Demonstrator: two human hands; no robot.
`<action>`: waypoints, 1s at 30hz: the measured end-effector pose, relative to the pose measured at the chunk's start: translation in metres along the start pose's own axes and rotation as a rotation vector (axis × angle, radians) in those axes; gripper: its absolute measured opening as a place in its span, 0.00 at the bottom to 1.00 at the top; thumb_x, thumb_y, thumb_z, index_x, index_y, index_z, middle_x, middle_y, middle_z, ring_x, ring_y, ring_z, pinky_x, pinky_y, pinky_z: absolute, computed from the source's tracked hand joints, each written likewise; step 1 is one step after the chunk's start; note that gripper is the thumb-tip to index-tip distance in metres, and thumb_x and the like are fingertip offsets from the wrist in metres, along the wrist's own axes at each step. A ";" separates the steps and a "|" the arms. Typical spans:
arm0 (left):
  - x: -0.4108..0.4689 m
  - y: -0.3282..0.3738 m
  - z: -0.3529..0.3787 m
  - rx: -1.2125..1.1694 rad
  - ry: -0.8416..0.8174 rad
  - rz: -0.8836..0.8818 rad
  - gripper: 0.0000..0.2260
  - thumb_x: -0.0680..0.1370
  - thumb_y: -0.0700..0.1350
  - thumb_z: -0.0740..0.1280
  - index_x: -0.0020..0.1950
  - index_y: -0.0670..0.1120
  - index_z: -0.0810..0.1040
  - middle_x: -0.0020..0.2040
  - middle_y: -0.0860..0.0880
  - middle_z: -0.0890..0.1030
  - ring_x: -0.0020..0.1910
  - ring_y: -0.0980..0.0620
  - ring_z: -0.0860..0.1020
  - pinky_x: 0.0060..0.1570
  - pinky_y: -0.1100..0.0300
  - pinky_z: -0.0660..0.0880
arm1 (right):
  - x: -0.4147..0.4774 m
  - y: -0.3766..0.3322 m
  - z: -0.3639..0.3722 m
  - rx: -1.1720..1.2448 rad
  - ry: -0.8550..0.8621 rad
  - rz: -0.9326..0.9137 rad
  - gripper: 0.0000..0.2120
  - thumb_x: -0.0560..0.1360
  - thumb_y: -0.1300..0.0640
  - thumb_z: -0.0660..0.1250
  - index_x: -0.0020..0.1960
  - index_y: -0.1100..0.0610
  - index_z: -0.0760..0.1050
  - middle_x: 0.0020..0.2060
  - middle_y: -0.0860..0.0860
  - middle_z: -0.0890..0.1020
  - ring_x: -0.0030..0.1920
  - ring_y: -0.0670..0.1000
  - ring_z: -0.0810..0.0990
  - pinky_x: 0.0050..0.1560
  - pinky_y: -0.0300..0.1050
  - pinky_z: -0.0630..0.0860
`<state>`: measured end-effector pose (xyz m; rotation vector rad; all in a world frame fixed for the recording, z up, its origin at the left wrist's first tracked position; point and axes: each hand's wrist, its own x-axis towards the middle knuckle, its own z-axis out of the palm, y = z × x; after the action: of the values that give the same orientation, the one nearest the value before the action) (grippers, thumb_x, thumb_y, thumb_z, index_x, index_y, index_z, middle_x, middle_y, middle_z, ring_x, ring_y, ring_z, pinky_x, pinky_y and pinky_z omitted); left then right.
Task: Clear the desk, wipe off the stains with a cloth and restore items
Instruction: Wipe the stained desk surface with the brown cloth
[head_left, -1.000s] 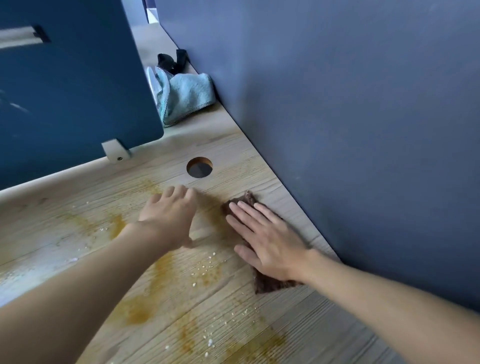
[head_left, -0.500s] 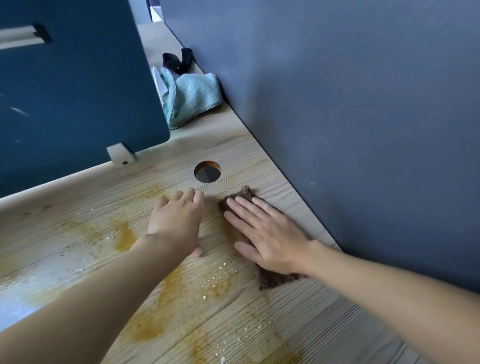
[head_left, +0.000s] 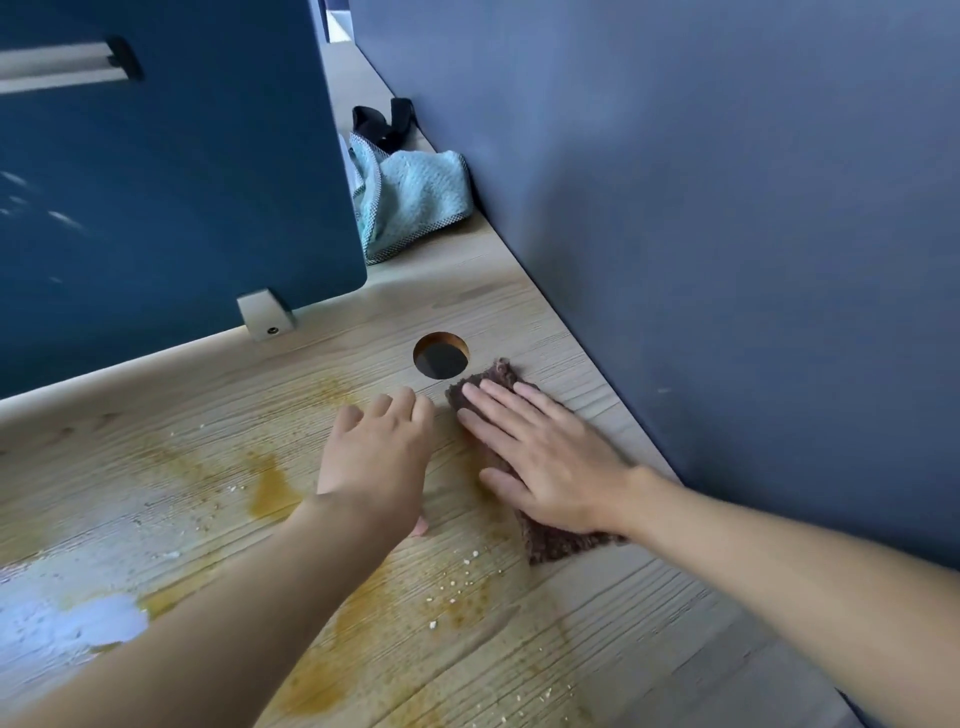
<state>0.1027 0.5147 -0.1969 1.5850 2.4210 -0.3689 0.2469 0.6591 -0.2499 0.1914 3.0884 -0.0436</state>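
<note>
A brown cloth (head_left: 558, 543) lies flat on the light wooden desk (head_left: 649, 623), close to the right partition. My right hand (head_left: 545, 457) presses on it with straight, spread fingers and covers most of it. My left hand (head_left: 382, 457) rests palm down on the bare desk just left of the cloth, fingers relaxed and holding nothing. Orange-brown stains (head_left: 270, 488) and white crumbs (head_left: 457, 577) spread over the desk in front of and left of my hands. A pale wet patch (head_left: 78, 623) shines at the left edge.
A round cable hole (head_left: 440, 356) opens just beyond the cloth. A dark blue divider panel (head_left: 171, 182) stands on a bracket (head_left: 266, 314) at the back left. A grey-blue partition (head_left: 727, 234) walls the right side. A light blue towel (head_left: 415, 200) and a black object (head_left: 382, 124) lie beyond.
Both hands and the brown cloth have slid a little forward, toward the cable hole. The view has shifted slightly with them.
</note>
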 end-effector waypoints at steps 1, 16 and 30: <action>0.000 0.000 0.000 0.000 0.004 0.003 0.40 0.64 0.59 0.79 0.65 0.47 0.61 0.60 0.52 0.67 0.64 0.50 0.67 0.65 0.55 0.63 | -0.002 0.003 -0.002 0.009 -0.026 -0.040 0.30 0.82 0.41 0.47 0.80 0.54 0.55 0.80 0.52 0.52 0.80 0.50 0.49 0.79 0.51 0.46; 0.000 -0.004 0.004 -0.049 0.027 0.013 0.40 0.63 0.59 0.79 0.65 0.47 0.61 0.60 0.52 0.66 0.65 0.50 0.67 0.68 0.55 0.61 | 0.024 0.008 -0.003 0.002 -0.036 -0.044 0.32 0.82 0.40 0.44 0.81 0.55 0.52 0.80 0.52 0.50 0.80 0.49 0.46 0.79 0.50 0.44; 0.000 -0.005 0.006 -0.054 0.036 0.003 0.39 0.66 0.57 0.78 0.68 0.46 0.60 0.63 0.52 0.66 0.68 0.51 0.66 0.72 0.55 0.59 | 0.023 -0.021 0.000 0.043 -0.024 -0.042 0.31 0.82 0.42 0.45 0.80 0.57 0.55 0.80 0.53 0.53 0.80 0.50 0.49 0.79 0.50 0.45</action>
<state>0.0987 0.5106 -0.2017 1.5858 2.4340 -0.2748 0.2213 0.6413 -0.2503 0.1262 3.0689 -0.1124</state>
